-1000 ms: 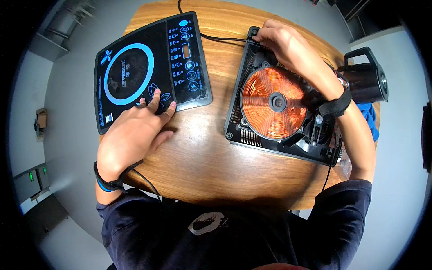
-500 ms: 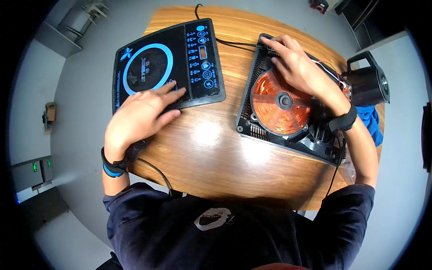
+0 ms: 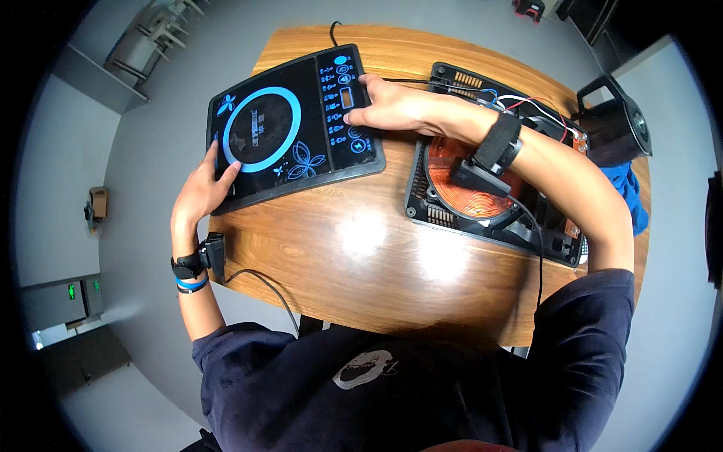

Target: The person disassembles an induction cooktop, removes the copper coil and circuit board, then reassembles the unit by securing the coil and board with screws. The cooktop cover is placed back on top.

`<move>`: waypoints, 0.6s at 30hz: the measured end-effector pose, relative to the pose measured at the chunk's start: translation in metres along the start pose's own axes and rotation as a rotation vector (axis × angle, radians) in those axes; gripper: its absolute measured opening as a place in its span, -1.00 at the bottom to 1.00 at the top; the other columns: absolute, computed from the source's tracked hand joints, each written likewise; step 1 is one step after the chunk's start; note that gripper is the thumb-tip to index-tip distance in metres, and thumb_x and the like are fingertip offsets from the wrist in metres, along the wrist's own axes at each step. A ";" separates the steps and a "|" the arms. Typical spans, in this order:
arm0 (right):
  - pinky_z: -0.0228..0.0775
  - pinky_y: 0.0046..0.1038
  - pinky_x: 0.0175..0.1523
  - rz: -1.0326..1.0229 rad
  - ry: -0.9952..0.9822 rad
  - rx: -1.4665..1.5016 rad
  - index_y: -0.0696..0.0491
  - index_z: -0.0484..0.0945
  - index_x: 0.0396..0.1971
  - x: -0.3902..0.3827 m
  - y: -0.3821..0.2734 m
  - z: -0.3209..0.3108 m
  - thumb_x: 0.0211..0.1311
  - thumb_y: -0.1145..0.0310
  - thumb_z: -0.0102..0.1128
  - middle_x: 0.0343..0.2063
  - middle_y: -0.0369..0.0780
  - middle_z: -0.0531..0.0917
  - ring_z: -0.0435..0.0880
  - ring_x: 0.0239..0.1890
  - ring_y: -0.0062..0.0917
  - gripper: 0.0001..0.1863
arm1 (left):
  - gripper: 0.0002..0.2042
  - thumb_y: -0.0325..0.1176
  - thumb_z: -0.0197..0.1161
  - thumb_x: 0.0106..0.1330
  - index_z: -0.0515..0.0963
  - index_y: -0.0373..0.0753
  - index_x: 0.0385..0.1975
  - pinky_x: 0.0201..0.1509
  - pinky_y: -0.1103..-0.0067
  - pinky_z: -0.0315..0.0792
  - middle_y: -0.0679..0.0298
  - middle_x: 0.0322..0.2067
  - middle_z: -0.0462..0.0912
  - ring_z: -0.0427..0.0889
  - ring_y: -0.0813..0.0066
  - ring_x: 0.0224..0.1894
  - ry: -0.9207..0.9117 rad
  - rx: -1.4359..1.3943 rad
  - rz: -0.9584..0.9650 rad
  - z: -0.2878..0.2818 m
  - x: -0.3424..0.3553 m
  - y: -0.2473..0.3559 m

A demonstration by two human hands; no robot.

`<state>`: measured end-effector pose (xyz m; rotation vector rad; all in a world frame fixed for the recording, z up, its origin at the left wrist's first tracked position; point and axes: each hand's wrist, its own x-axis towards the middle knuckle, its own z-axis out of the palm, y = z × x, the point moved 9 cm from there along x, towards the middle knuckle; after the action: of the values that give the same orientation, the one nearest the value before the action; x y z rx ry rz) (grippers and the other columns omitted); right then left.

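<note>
The black glass top panel of an induction cooker, printed with a blue ring and blue button symbols, lies on the left of the table. At its left edge is my left hand, thumb over the top and fingers along the rim. My right hand grips the opposite edge beside the button strip, with its thumb on the glass. Under my right forearm sits the cooker's opened black base, whose round copper coil is partly covered by the forearm and a wrist-worn device. Coloured wires show near its far side.
A dark jug with a handle stands at the right table edge, a blue cloth below it. Black cables hang from both wrist devices. Another black cord runs between panel and base. The wooden table has rounded edges.
My right hand has left the base's far left corner and taken the panel's right edge. My left hand has slid from the panel's near side to its left edge.
</note>
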<state>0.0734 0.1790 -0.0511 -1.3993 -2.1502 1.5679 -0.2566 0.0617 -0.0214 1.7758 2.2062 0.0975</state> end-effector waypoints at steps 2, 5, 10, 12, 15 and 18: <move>0.65 -0.39 0.30 -0.016 -0.083 0.288 0.22 0.45 0.49 -0.004 0.004 -0.002 0.62 0.11 0.42 0.18 -0.13 0.75 0.71 0.19 -0.46 -0.33 | -0.12 0.19 0.25 0.64 0.26 -0.42 0.69 0.62 0.24 0.43 -0.40 0.45 0.54 0.60 -0.20 0.51 -0.030 -0.072 -0.103 0.004 0.009 -0.022; 0.66 -0.58 0.03 0.037 -0.101 0.313 0.06 0.60 0.36 -0.001 0.018 0.002 0.64 -0.02 0.41 -0.02 -0.29 0.78 0.69 -0.10 -0.70 -0.44 | -0.14 0.20 0.23 0.65 0.30 -0.37 0.69 0.60 0.26 0.45 -0.37 0.42 0.59 0.64 -0.13 0.49 -0.024 -0.151 -0.119 0.006 0.022 -0.044; 0.87 -0.42 0.04 -0.119 -0.067 0.471 0.41 0.40 0.34 -0.017 0.006 0.013 0.64 0.22 0.40 0.19 0.00 0.70 0.82 0.02 -0.41 -0.38 | -0.32 0.15 0.23 0.68 0.52 -0.32 0.51 0.32 0.31 0.60 -0.15 0.16 0.77 0.78 0.12 0.17 0.012 -0.306 -0.170 0.007 0.028 -0.066; 0.85 -0.40 0.01 -0.093 -0.132 0.611 0.40 0.40 0.33 -0.013 0.007 0.031 0.64 0.27 0.39 0.12 -0.05 0.70 0.79 0.06 -0.43 -0.42 | -0.39 0.13 0.24 0.69 0.59 -0.31 0.41 0.16 0.37 0.61 -0.02 0.04 0.80 0.76 0.28 0.03 -0.008 -0.356 -0.208 0.002 0.018 -0.073; 0.81 -0.38 -0.03 -0.120 -0.083 0.678 0.33 0.37 0.34 -0.028 -0.010 0.041 0.66 0.36 0.32 0.03 -0.11 0.74 0.81 -0.01 -0.45 -0.51 | -0.41 0.16 0.22 0.71 0.55 -0.26 0.39 0.06 0.44 0.54 0.11 -0.06 0.79 0.70 0.43 -0.06 0.010 -0.471 -0.307 0.000 0.008 -0.098; 0.78 -0.41 0.09 -0.153 -0.059 0.569 0.22 0.25 0.43 -0.049 -0.024 0.027 0.71 0.39 0.26 0.12 -0.14 0.78 0.83 0.10 -0.51 -0.48 | -0.41 0.19 0.22 0.70 0.53 -0.20 0.41 0.08 0.44 0.52 0.14 -0.04 0.80 0.73 0.44 -0.04 0.000 -0.550 -0.345 0.002 0.000 -0.101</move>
<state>0.0710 0.1240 -0.0246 -0.9891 -1.5916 1.9600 -0.3514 0.0379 -0.0478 1.0921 2.1697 0.5636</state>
